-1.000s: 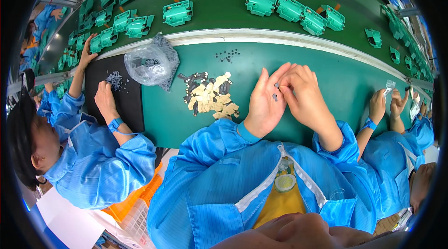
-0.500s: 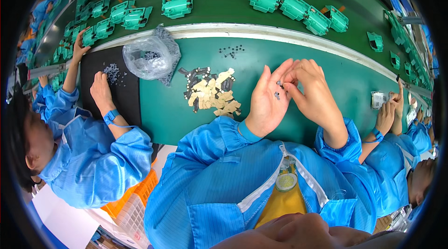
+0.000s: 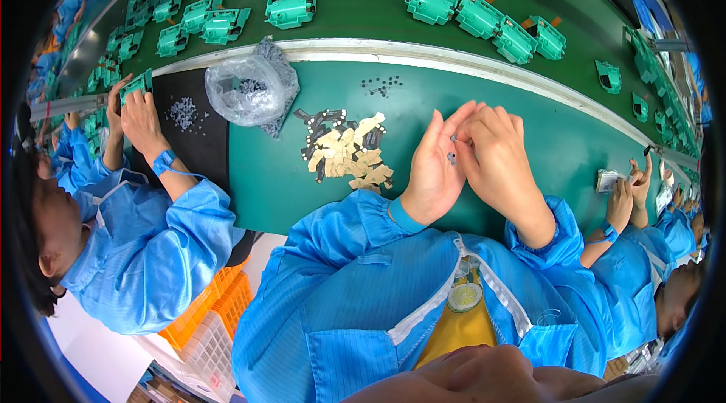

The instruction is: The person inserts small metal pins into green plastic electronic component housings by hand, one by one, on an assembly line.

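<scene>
My left hand (image 3: 432, 184) is held palm up over the green mat, fingers stretched out, with a few small dark grey parts (image 3: 452, 158) lying in its palm. Bent over that palm is my right hand (image 3: 495, 152), its thumb and fingers pinched together at the parts. What sits between those fingertips is too small and hidden to make out. Left of my hands lies a heap of cream-and-black strip pieces (image 3: 348, 150). Beyond it, small black round pieces (image 3: 380, 86) are scattered on the mat.
A clear plastic bag (image 3: 253, 89) of grey parts stands at the back left, beside a black mat (image 3: 215, 147) with loose grey bits. Behind a pale rail (image 3: 393, 50), green housings (image 3: 291, 8) sit on a line. Co-workers' hands (image 3: 140, 123) are at left and right. Orange crates (image 3: 227, 301) stand below left.
My right fingers have closed in farther over my left palm, covering more of the parts. The left co-worker's near hand has moved from the grey bits to a green housing.
</scene>
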`<state>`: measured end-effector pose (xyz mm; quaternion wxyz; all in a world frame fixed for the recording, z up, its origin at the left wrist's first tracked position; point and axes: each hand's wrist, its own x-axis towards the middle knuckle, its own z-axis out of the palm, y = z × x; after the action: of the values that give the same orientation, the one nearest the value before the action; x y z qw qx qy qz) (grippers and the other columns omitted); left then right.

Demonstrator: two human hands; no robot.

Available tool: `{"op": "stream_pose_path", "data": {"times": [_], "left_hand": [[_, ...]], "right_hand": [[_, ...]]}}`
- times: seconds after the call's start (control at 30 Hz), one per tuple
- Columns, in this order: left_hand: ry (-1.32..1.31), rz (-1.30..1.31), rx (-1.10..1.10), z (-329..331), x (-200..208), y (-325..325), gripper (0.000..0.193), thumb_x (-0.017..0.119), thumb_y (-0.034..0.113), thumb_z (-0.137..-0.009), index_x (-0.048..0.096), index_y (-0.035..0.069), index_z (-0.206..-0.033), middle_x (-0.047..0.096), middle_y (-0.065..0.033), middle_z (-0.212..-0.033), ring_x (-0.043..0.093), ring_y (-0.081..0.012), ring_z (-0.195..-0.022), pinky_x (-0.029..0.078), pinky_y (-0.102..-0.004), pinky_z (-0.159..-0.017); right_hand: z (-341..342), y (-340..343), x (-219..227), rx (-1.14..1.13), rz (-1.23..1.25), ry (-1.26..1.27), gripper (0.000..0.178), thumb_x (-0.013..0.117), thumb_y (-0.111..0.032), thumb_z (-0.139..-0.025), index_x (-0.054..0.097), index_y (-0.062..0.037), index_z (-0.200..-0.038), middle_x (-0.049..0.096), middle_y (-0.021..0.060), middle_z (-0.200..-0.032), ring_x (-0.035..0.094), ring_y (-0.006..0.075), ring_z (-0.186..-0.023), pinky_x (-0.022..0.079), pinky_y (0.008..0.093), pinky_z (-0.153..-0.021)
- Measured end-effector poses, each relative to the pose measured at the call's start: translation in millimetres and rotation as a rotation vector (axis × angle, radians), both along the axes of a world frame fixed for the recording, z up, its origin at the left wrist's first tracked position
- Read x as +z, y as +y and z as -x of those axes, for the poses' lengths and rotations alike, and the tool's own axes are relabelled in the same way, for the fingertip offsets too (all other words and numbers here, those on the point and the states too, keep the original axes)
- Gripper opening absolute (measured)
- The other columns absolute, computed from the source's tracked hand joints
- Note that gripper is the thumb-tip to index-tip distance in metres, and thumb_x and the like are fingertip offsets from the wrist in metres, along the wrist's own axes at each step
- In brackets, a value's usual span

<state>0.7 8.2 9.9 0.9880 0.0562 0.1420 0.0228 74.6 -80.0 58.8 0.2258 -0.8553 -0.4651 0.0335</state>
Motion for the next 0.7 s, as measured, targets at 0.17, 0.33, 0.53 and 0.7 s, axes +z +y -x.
{"op": "stream_pose_path", "data": {"times": [0.17,0.33,0.53,0.7], "left_hand": [[0.046,-0.048,0.058,1,-6,-1,0.065,0.029,0.049,-0.104,0.033,-0.001,-0.146,0.045,-0.0145,-0.145,0.04,-0.0253,-0.136,0.03,-0.0388,-0.114],[0.069,-0.036,0.115,-1,-1,-3,0.057,0.035,0.043,-0.104,0.043,-0.001,-0.138,0.049,-0.0147,-0.14,0.044,-0.0242,-0.131,0.033,-0.0364,-0.112],[0.083,-0.001,0.036,0,-3,-3,0.048,0.038,0.04,-0.104,0.05,0.0,-0.129,0.053,-0.0157,-0.135,0.05,-0.0238,-0.124,0.036,-0.036,-0.109],[0.093,0.009,0.021,3,-5,-3,0.048,0.037,0.04,-0.105,0.051,0.001,-0.128,0.055,-0.0155,-0.132,0.051,-0.0239,-0.123,0.037,-0.0362,-0.108]], "right_hand": [[-19,1,13,0.058,-0.005,0.288,0.006,0.065,-0.005,-0.079,0.062,0.0,-0.082,0.057,0.0128,-0.085,0.055,0.0298,-0.084,0.04,0.0407,-0.078],[-91,13,9,0.027,-0.137,0.468,0.019,0.067,-0.014,-0.085,0.064,0.0045,-0.087,0.061,0.0113,-0.086,0.059,0.0219,-0.083,0.047,0.0345,-0.076],[-184,68,-23,-0.118,-0.058,0.309,0.024,0.067,-0.018,-0.086,0.065,0.0051,-0.092,0.065,0.01,-0.083,0.06,0.0168,-0.077,0.049,0.0307,-0.071],[-195,81,-26,-0.089,0.152,0.311,0.024,0.067,-0.017,-0.086,0.065,0.0055,-0.095,0.066,0.0093,-0.083,0.059,0.0138,-0.076,0.049,0.0291,-0.07]]}}
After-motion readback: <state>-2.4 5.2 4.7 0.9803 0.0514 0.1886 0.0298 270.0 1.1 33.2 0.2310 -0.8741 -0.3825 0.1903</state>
